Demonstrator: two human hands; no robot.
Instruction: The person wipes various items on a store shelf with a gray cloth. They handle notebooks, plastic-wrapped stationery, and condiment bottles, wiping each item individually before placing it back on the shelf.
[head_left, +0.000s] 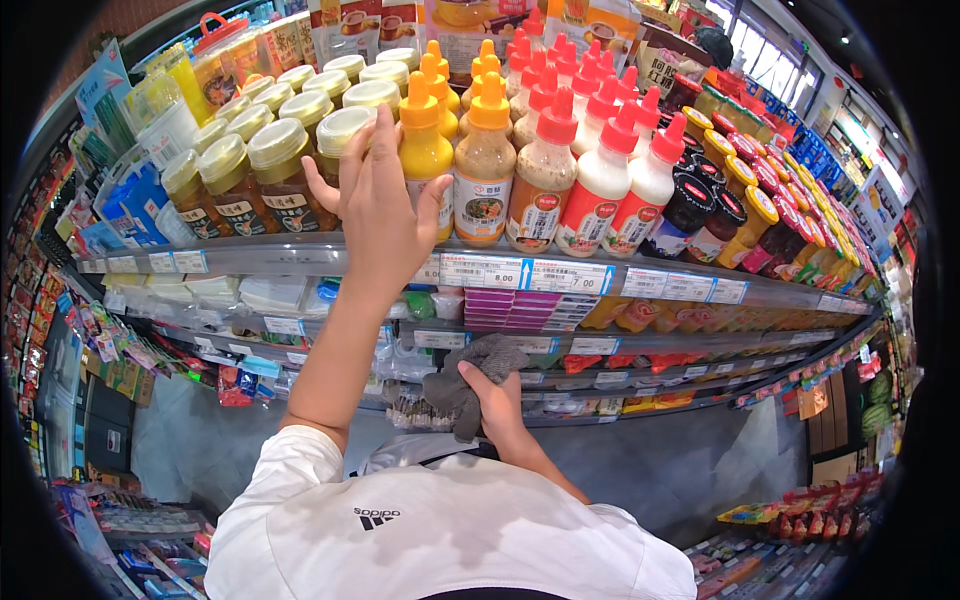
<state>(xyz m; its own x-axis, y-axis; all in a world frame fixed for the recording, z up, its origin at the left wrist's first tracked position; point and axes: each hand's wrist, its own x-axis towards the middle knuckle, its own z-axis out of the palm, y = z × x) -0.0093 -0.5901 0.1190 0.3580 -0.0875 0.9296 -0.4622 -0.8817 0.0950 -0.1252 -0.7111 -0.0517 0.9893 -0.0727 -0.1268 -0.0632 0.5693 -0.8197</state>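
Observation:
My left hand (386, 199) is raised to the top shelf, its fingers spread, in front of a honey jar (343, 133) with a pale lid and a yellow-capped squeeze bottle (426, 154) of yellow sauce. Whether the fingers touch either one, I cannot tell. Lower down, before my chest, my right hand (499, 401) grips a grey cloth or knit glove (480, 375). Right of my left hand stand a brown sauce bottle (484, 172) with a yellow cap, another brown one (546, 176) with a red cap, and white sauce bottles (600, 187) with red caps.
Rows of lidded jars (281, 172) fill the shelf's left part. Dark-lidded jam jars (684, 210) and yellow-lidded jars (754, 217) fill the right. Price tags line the shelf edge (675, 285). Purple boxes (517, 307) sit one shelf below. Grey floor (637, 457) shows beneath.

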